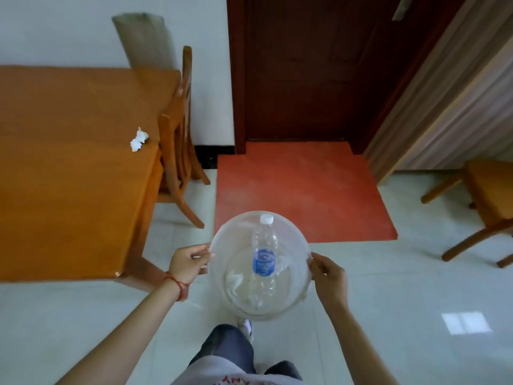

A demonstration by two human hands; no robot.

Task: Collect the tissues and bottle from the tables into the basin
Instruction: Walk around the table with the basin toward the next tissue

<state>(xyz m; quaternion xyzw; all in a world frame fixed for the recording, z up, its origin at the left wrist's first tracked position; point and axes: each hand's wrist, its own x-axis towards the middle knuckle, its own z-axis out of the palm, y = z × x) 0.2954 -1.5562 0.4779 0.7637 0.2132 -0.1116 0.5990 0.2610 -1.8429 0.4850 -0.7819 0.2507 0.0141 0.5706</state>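
I hold a translucent round basin (291,237) over the floor with both hands. My left hand (187,263) grips its left rim and my right hand (329,276) grips its right rim. Inside the basin lies a clear plastic bottle (264,250) with a white cap and blue label, cap pointing away from me. Crumpled white tissues (236,282) lie under and beside the bottle. Another crumpled white tissue (138,139) sits on the orange wooden table (69,176) to my left, near its right edge.
A wooden chair (177,140) is pushed against the table's right side. Ahead are a dark brown door (302,70) and a red floor mat (299,190). Another wooden chair (483,207) stands at the right. The floor is pale tile.
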